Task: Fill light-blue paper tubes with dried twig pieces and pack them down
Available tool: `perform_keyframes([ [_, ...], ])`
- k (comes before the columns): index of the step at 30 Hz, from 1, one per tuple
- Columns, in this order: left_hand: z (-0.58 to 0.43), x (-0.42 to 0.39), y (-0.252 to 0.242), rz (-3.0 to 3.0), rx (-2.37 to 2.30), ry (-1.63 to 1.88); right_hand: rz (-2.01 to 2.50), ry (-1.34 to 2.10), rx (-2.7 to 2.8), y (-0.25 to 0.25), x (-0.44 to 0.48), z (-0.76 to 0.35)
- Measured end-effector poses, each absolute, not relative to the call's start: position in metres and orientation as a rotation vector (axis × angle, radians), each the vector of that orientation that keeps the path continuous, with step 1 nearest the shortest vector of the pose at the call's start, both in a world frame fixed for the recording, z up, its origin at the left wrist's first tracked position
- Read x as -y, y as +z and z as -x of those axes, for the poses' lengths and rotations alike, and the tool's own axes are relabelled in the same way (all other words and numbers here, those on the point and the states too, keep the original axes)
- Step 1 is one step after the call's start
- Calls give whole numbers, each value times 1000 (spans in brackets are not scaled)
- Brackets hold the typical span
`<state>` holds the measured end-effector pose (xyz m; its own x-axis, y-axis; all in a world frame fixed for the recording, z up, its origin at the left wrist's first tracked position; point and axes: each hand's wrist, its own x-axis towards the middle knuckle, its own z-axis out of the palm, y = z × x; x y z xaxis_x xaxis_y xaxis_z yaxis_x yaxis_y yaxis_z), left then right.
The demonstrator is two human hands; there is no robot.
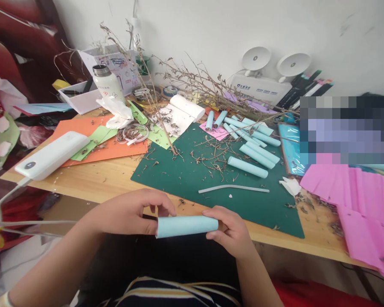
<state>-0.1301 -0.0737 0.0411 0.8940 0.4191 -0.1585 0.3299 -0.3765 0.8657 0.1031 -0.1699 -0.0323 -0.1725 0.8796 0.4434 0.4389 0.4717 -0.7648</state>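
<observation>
A light blue paper tube [187, 226] lies level between my hands, just in front of the table's near edge. My left hand [132, 213] holds its left end, with the thumb at the open rim and the fingers curled above. Around the right end, the thumb and fingers of my right hand [230, 230] are pinched. Beyond them, a green cutting mat [179, 175] carries a pale glue stick [233, 186] and several more blue paper tubes [248, 166]. Dry twigs [208, 162] and leaf bits are scattered over the mat.
At the left are a white power bank [53, 155] with a cable, orange paper [115, 151] and an open white bottle [107, 83]. Dry branches [192, 76] spread along the back near a white box [259, 87]. Pink paper [355, 200] hangs over the right edge.
</observation>
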Motion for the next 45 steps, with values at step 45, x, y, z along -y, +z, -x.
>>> perform_keyframes([
  [45, 107, 66, -19, -772, -516, 427, 1545, 229, 1393, -32, 167, -128],
])
